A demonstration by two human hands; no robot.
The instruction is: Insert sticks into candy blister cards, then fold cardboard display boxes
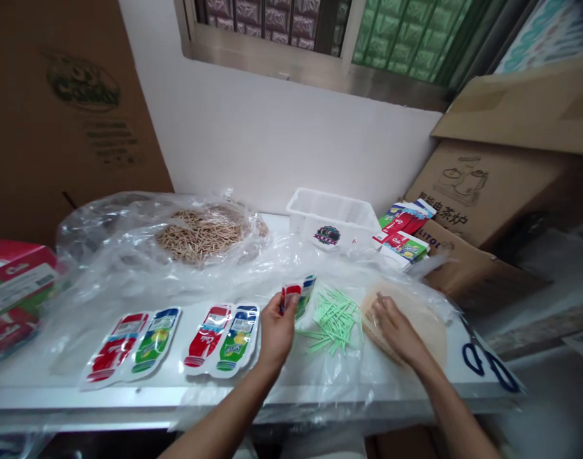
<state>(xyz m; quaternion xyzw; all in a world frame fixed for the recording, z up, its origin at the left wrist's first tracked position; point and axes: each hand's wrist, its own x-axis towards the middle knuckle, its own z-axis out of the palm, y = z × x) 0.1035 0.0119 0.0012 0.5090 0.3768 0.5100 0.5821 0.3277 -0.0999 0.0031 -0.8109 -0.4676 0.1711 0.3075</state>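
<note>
My left hand (pixel 278 328) is closed round a small folded cola-and-Sprite packet (pixel 303 298), held upright above the plastic sheet. To its right lies a loose heap of pale green sticks (pixel 336 320). My right hand (pixel 393 325) reaches into a beige, flat-looking pile (pixel 428 328), its fingers pinched together at the left part. What those fingertips hold, if anything, is too small to tell. Two flat bottle-shaped double packs rest left of my left hand, a nearer pack (pixel 223 340) and a farther-left pack (pixel 132 347), each with red cola and green Sprite print.
Brown sticks (pixel 198 236) lie in a clear bag at the back left. A white plastic bin (pixel 330 220) stands against the wall, beside stacked printed packets (pixel 406 233). Blue-handled scissors (pixel 490 366) lie at the right edge. Cardboard boxes (pixel 464 185) flank the table.
</note>
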